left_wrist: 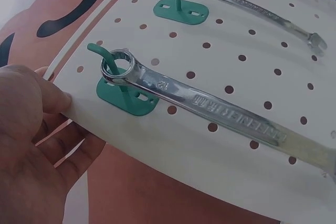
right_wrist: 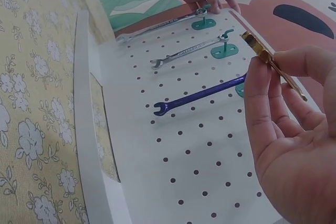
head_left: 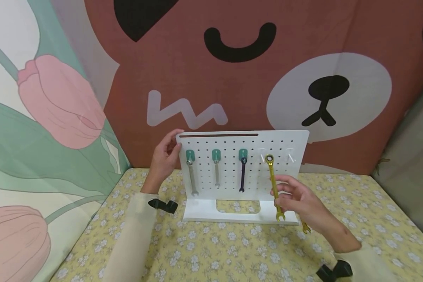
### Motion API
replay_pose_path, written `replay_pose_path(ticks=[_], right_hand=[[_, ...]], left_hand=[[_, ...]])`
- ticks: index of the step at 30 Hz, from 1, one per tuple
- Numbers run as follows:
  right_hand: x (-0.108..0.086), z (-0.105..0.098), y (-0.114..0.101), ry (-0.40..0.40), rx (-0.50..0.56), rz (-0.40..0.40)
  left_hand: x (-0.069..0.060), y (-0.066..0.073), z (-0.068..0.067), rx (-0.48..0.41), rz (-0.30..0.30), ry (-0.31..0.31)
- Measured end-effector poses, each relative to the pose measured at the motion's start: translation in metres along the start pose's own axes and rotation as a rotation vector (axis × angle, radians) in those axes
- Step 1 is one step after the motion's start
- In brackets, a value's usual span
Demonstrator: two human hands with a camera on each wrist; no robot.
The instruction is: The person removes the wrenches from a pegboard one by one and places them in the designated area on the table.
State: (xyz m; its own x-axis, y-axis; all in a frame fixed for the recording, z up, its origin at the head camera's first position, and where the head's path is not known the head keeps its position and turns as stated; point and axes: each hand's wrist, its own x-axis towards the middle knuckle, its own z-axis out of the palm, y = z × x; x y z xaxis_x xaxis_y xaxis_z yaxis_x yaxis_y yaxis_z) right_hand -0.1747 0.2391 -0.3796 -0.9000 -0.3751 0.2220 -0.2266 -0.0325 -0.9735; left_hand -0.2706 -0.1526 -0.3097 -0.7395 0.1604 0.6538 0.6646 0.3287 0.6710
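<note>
My left hand [head_left: 164, 158] grips the upper left corner of a white pegboard [head_left: 229, 194], thumb on the front and fingers behind, as the left wrist view also shows. In front of the board's right part, my right hand [head_left: 301, 199] pinches a gold wrench [head_left: 273, 184], ring end up, between thumb and fingers. Below that hand shows another gold open end [head_left: 306, 228]; whether it is held or lies on the table, I cannot tell. From green hooks hang a large silver wrench [left_wrist: 210, 108], a smaller silver wrench [left_wrist: 247, 6] and a purple wrench [right_wrist: 202, 95].
Two pale hooks [head_left: 290, 155] without wrenches stick out from the board's right side. The board's base stands on a table with a yellow floral cloth [head_left: 204, 250]. Behind it hangs a backdrop with a brown bear face [head_left: 239, 94]; a tulip-patterned cloth [head_left: 61, 100] is at the left.
</note>
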Motion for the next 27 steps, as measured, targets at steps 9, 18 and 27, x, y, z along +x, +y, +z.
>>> replay_pose_path(ticks=[9,18,27], right_hand=[[-0.007,-0.008,0.000,0.020,-0.068,0.030],[-0.021,-0.018,0.001,0.063,-0.141,0.101],[-0.033,-0.030,0.010,0.083,-0.139,0.148]], left_hand=[[0.000,-0.001,-0.001,-0.014,0.010,-0.018],[-0.001,-0.003,-0.002,-0.010,0.010,-0.011],[0.002,-0.008,-0.001,0.003,0.002,-0.016]])
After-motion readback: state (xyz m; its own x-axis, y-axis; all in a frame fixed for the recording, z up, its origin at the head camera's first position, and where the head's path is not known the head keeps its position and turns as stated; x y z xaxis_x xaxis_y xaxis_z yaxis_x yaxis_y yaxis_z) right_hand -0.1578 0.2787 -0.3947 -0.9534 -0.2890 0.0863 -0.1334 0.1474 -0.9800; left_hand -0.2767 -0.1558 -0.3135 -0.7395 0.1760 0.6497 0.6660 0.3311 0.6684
